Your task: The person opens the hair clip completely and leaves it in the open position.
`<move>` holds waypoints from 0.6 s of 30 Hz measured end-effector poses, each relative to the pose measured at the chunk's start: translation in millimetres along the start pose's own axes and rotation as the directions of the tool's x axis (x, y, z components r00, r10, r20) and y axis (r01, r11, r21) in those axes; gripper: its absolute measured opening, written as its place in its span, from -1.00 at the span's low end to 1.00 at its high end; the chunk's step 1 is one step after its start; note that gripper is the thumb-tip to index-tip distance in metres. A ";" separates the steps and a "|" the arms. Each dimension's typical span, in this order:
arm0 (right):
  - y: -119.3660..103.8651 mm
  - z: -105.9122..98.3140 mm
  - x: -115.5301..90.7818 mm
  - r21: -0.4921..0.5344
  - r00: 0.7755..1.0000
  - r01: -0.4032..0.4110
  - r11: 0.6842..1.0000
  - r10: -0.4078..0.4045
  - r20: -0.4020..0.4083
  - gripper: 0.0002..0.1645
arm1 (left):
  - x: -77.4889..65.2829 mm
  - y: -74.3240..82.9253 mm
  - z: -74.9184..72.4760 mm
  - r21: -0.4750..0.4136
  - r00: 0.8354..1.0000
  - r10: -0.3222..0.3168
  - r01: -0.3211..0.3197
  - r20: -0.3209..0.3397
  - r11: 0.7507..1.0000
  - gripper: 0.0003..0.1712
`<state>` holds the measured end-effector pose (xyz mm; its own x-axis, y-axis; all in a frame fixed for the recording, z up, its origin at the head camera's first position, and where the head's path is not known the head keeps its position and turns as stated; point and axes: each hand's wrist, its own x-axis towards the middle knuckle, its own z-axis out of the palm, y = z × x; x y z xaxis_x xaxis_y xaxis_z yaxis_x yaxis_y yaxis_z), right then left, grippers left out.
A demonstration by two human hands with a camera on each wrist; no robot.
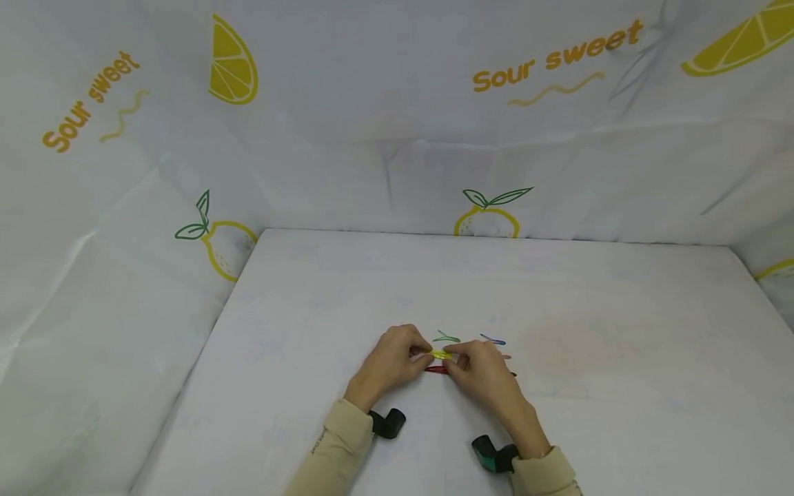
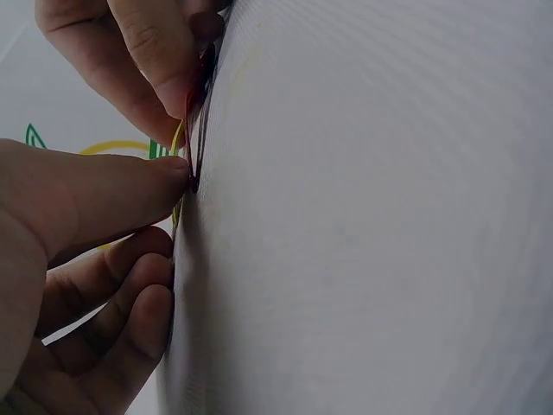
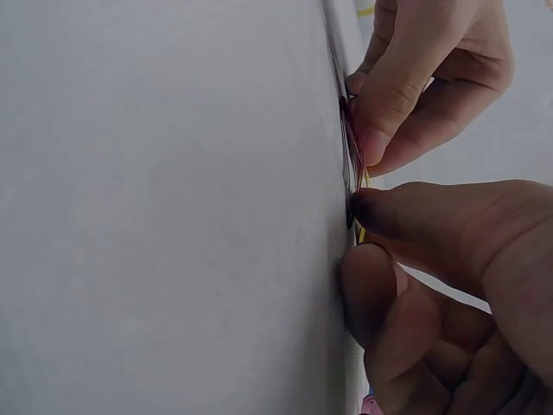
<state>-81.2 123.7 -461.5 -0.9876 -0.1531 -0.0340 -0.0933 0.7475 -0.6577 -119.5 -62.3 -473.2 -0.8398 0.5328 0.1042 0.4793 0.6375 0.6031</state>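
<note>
On the near side of a slender yellow piece (image 1: 442, 355), a red piece (image 1: 437, 370) lies close enough that a thumb lowered too far would probably drag it; whether either thumb touches it cannot be told. The yellow piece itself lies between the fingertips of both hands, close over the white tabletop (image 1: 298, 386). Being thin, it seems to offer little purchase: an uneven pull could slip it from one pinch, and, if it is springy, flick it aside. To its right, a pink piece (image 1: 506, 357) is largely hidden by the right hand (image 1: 486, 372), whose fingers might brush it unnoticed. Beyond the yellow piece lies a green piece (image 1: 446, 337) and, beyond and to the right, a blue piece (image 1: 493, 339); a sudden slip could knock the green one, the nearer of the two.

Pose, from the wearer outward: the left sleeve (image 1: 338, 441) and the right sleeve (image 1: 546, 475) converge on the yellow piece from its near left and near right. The left hand (image 1: 391, 358) pinches the left end of the yellow piece between thumb and index finger; the right hand mirrors this at the right end. In both wrist views the other fingers bend inward, low beside the tabletop, and the two pinches stand just apart along the yellow piece.
</note>
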 end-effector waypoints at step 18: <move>-5.7 2.3 -13.1 0.019 0.998 -0.055 0.998 0.054 0.045 -0.77 | -14.1 4.8 5.2 -0.001 0.999 0.032 -0.032 0.017 0.999 -0.91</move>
<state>-67.5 120.0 -459.1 -0.9846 -0.1414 -0.1030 -0.0367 0.7424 -0.6689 -104.1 -63.9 -475.8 -0.8195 0.5623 0.1104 0.5060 0.6196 0.6000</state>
